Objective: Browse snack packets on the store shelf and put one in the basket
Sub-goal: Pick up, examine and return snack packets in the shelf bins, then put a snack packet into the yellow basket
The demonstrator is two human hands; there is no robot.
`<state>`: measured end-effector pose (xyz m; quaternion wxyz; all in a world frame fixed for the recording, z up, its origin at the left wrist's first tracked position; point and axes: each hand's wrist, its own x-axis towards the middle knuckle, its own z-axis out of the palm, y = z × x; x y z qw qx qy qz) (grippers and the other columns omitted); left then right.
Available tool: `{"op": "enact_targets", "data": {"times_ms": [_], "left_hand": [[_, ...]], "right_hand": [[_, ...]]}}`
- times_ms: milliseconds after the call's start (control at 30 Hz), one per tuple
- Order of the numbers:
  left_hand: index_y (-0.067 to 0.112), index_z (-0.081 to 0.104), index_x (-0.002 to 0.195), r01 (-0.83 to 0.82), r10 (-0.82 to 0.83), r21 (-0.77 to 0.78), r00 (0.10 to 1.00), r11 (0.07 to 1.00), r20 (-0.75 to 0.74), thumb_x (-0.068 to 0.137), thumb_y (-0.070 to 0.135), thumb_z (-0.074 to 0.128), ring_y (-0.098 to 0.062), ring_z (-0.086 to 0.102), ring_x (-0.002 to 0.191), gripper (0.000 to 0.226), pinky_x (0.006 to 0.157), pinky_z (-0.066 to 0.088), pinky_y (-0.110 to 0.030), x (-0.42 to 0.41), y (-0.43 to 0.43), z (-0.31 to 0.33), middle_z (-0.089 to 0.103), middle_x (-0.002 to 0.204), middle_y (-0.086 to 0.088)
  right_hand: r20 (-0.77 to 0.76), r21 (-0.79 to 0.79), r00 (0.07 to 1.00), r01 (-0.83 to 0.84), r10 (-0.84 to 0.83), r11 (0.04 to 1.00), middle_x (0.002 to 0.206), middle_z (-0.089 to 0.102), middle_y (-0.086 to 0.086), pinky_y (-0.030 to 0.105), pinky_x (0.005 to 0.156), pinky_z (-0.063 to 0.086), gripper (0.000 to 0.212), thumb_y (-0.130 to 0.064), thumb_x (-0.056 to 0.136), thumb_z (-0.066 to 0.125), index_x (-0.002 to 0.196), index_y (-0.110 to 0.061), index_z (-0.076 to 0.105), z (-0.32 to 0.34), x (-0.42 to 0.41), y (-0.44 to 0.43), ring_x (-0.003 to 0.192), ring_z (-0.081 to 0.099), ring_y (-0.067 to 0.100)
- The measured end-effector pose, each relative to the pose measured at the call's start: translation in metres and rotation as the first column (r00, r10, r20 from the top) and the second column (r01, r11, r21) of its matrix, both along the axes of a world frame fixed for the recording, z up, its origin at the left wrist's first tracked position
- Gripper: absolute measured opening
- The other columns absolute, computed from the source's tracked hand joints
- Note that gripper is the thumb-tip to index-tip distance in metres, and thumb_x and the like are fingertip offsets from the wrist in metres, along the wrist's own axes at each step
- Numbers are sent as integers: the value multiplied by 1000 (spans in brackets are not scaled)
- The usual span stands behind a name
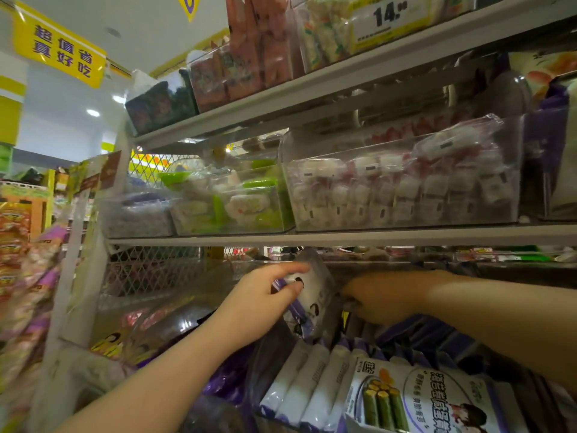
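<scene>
My left hand (260, 303) grips a white and purple snack packet (309, 295) and holds it tilted above the lower shelf bin. My right hand (379, 298) reaches in just to the right of that packet, fingers curled down among the purple packets (415, 335) at the back of the bin; what it touches is hidden. A row of white and purple packets (312, 379) stands below both hands. A large white seaweed-roll packet (427, 398) lies at the front right. No basket is in view.
Clear bins on the middle shelf (343, 237) hold white-red sweets (402, 189) and green-white snacks (231, 201). The top shelf carries a 14.90 price tag (390, 17). Hanging packets (25, 276) crowd the left edge beside the white shelf post (71, 276).
</scene>
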<state>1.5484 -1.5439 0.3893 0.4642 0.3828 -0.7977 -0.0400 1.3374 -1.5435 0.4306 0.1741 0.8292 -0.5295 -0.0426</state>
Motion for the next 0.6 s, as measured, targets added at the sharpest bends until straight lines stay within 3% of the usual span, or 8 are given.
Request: {"op": "enact_targets", "data": {"times_ms": [67,100,167,233,333,433,600], "left_hand": [[44,64,113,24,-22,24,998,999,-66,94,27,58,20,55,95,27,80,38,-1,3,13,-2,63,103,32],[44,65,111,35,-30,43,995,998,-99,94,26,59,18,58,83,25,78,42,-7,4,20,-3,65,90,32],[40,69,104,72,-52,103,980,992,-191,93,24,61,3,63,70,22,78,51,-28,8,35,-6,72,77,17],[35,72,101,137,-76,184,950,973,-303,93,19,62,-19,71,82,21,84,56,-42,11,54,-8,75,88,-6],[27,73,98,254,-105,261,874,931,-475,93,13,60,-22,73,81,19,77,59,-35,14,83,-11,76,89,-9],[27,72,91,287,-82,257,797,923,-599,93,14,60,-19,72,75,18,72,60,-30,20,112,-14,76,85,-6],[19,65,99,324,-29,230,632,918,-774,94,15,57,-19,73,68,10,64,60,-26,47,154,-28,76,80,-6]], "right_hand": [[133,-68,989,-63,72,996,111,63,6,38,89,49,26,-28,97,44,114,-17,60,2,1,11,97,59,23],[201,-69,974,-90,102,994,115,62,3,37,89,50,28,-33,95,46,119,-22,56,3,3,18,98,58,20],[296,-62,939,-163,174,985,122,58,-3,34,89,51,47,-40,89,57,133,-28,44,4,6,33,101,58,15],[357,-72,897,-252,261,965,121,52,-14,16,84,50,71,-46,82,67,141,-34,31,-1,12,51,99,56,-1],[425,-124,803,-406,418,905,114,44,-29,-2,70,39,79,-48,75,74,141,-39,32,-13,27,78,93,47,-23],[514,-183,701,-473,494,862,124,50,-25,2,75,39,82,-53,71,76,141,-38,35,-30,47,100,94,52,-12],[677,-277,492,-520,548,808,96,65,-24,14,70,50,49,-30,80,76,125,-33,57,-56,86,128,73,65,2]]}}
